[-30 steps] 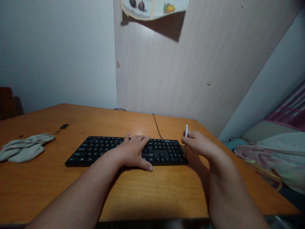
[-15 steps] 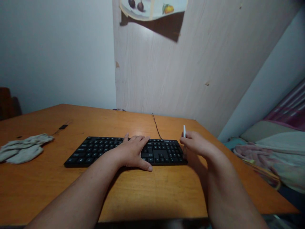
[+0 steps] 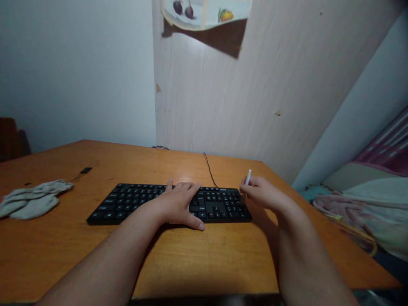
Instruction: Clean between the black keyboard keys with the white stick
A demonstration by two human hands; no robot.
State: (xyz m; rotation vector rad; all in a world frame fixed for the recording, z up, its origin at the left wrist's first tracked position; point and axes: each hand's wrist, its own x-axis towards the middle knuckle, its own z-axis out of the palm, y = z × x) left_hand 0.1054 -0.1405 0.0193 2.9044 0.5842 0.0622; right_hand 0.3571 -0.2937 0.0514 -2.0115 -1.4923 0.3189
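Note:
A black keyboard [image 3: 216,208] lies on the wooden desk in front of me. My left hand [image 3: 180,204] rests across its middle, fingers spread and thumb reaching past the near edge. At the right end of the keyboard, my right hand [image 3: 259,190] is closed around a small brush [image 3: 248,176]. The brush's white handle points up, leaning a little to the right. Its dark bristle end, partly blurred, meets the number keys. Several keys are hidden beneath my left hand and forearm.
A pale crumpled cloth [image 3: 35,199] and a small black object [image 3: 86,170] lie on the desk [image 3: 204,263] to the left. The keyboard's cable [image 3: 208,165] runs toward the wall [image 3: 216,106]. Bedding [image 3: 350,208] is beyond the desk's right edge.
The brush has tilted: its handle top now leans right and its bristle end has shifted left onto the number keys. My left hand has stayed in place on the keyboard.

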